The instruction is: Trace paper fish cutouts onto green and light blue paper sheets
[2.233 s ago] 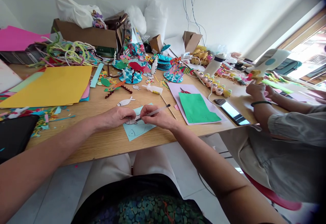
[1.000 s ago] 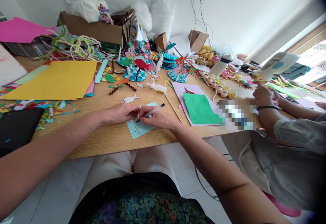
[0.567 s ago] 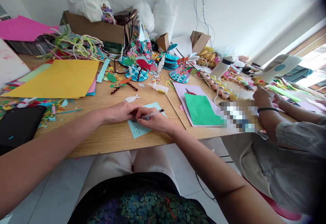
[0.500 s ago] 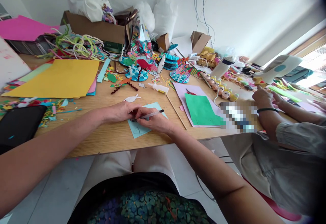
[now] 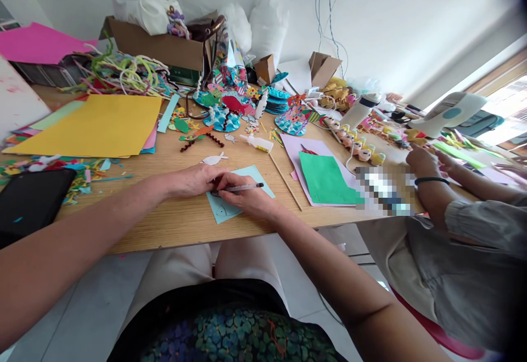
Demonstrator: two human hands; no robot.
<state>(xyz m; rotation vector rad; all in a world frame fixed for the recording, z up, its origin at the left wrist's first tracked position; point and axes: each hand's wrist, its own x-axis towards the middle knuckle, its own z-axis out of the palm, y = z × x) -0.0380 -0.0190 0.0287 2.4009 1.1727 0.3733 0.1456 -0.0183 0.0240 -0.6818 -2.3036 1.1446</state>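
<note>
A pen [image 5: 247, 187] with a clear barrel and a dark end is gripped in my right hand [image 5: 249, 200], which rests on a light blue sheet of paper [image 5: 251, 174]. Dark curved lines are drawn near the sheet's lower corner. At its left side, my left hand [image 5: 201, 179] presses down with the fingers bent, close against the right fingertips. The pen's tip and what lies beneath the fingers are mostly hidden. Just behind the left hand lies a white fish-shaped cutout [image 5: 214, 159].
A thin wooden stick [image 5: 285, 181], a glue bottle [image 5: 258, 143] and green paper [image 5: 325, 178] lie to the right. On the left are yellow paper [image 5: 90, 126], colourful scraps and a black tablet-like object [image 5: 35, 200]. Fish crafts stand behind. A co-worker's hands [image 5: 424, 161] work at far right.
The pen in my right hand tilts lower, its back end dropping slightly. My left hand stays in place on the sheet.
</note>
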